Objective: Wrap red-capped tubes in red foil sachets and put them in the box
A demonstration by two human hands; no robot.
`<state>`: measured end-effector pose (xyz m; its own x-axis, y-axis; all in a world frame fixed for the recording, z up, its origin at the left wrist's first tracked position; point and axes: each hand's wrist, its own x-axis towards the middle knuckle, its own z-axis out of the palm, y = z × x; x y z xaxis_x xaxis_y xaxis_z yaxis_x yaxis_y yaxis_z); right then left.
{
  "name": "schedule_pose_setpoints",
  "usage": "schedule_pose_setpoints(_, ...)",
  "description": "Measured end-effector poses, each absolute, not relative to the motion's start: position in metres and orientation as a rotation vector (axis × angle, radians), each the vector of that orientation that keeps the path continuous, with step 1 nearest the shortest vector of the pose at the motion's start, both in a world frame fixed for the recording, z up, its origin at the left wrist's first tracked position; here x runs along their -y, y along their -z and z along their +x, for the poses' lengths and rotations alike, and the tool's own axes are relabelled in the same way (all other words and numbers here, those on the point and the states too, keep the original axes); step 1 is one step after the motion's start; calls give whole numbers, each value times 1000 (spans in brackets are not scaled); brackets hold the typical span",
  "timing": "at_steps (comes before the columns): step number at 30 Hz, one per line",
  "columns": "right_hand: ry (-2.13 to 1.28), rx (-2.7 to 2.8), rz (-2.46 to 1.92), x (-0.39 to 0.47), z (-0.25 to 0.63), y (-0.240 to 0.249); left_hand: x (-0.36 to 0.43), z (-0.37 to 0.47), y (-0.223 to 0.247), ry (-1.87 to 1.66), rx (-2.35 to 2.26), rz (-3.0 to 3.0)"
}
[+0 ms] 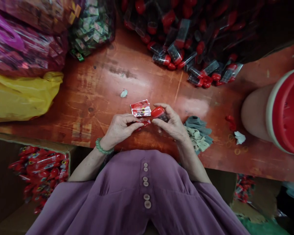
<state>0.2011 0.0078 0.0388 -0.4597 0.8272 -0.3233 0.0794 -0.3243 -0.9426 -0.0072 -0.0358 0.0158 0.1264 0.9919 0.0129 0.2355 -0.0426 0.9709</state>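
My left hand (122, 129) pinches a small red wrapper (144, 124) between thumb and fingers, low over the table. In my right hand (171, 123) is a clear tube with a rounded red cap (157, 111), its capped end tilted toward the left hand. The two hands are close together but apart. Just beyond the left fingertips lie red printed wrappers (140, 108), shiny along the edges. My fingers cover part of both held things.
Many red-capped tubes (176, 54) are heaped at the back. Bags of packets (93, 29) and a yellow bag (22, 96) stand left. Gloves (198, 132) and a red-lidded bucket (257, 111) are at right. Below the table edge, a carton holds red packets (45, 166).
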Motion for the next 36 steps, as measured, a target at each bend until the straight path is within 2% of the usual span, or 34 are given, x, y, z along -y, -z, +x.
schedule_pose_setpoints(10,-1889,1201,-1299,-4,204,-37,36,-6,-12,-1044,-1287,1371)
schedule_pose_setpoints(23,-1918,996,-1236,-3,203,-32,36,-1,-14,-1117,-1278,1392)
schedule_pose_setpoints(31,-1936,954,-1243,7,215,-38,41,3,-5,-1399,-1252,1886)
schedule_pose_setpoints(36,-1988,1022,-1255,15,221,-51,47,2,-2,-1365,-1284,2074)
